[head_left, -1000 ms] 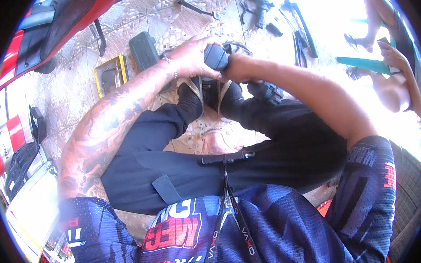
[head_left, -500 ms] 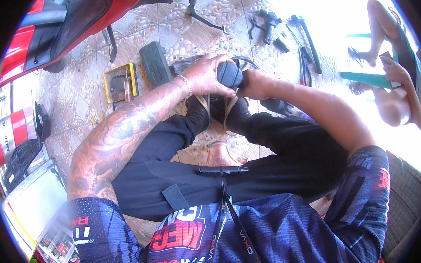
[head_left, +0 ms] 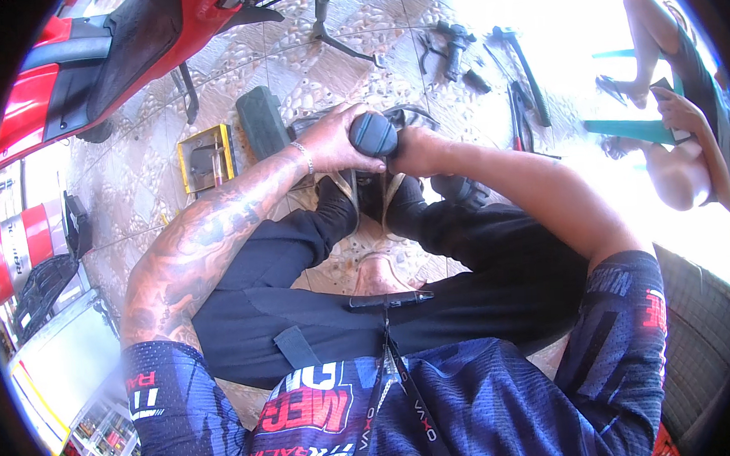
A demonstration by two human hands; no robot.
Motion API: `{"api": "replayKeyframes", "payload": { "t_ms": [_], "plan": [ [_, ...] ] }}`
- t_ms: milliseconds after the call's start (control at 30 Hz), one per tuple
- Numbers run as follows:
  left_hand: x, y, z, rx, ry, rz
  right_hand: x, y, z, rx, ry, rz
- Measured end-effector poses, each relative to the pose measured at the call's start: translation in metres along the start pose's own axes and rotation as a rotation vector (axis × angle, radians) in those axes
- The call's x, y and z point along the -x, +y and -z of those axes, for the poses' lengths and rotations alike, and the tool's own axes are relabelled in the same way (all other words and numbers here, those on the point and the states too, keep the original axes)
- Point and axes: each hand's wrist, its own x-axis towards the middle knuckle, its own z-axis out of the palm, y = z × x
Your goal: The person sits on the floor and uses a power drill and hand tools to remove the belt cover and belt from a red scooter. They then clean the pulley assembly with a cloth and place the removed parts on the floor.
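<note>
Between my feet, both hands are raised around a dark grey, round-ended part (head_left: 373, 135) with grooves across its top; its lower portion is hidden, so its kind cannot be told. My left hand (head_left: 334, 141) wraps its left side, thumb along the near edge. Pressed against the right side is my right hand (head_left: 419, 151), its fingers curled closed. Whatever lies inside those fingers is out of sight. Below the hands, dark items lie on the floor between my shoes, partly covered.
A red motorcycle (head_left: 158, 49) stands at upper left. A yellow-edged box (head_left: 206, 159) and dark green case (head_left: 263, 122) lie left of my hands. Several dark parts (head_left: 455, 53) and tools (head_left: 525, 74) lie far right. Another person (head_left: 686, 124) sits at right; a tyre (head_left: 699, 327) is at lower right.
Both hands and the grooved part have shifted slightly left in view. The part has turned, so its round end faces up more fully. Both hands keep their closed hold.
</note>
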Motion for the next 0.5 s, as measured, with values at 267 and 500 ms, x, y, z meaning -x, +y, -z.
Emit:
{"api": "replayKeyframes", "payload": {
  "t_ms": [267,500],
  "plan": [
    [-0.004,-0.041,-0.024,0.166,-0.016,-0.030,-0.009,0.006,0.012,0.017,-0.120,-0.021],
    [-0.022,-0.060,-0.036,-0.008,-0.054,-0.097,-0.004,0.002,0.012,0.009,-0.095,0.006]
  ]
}}
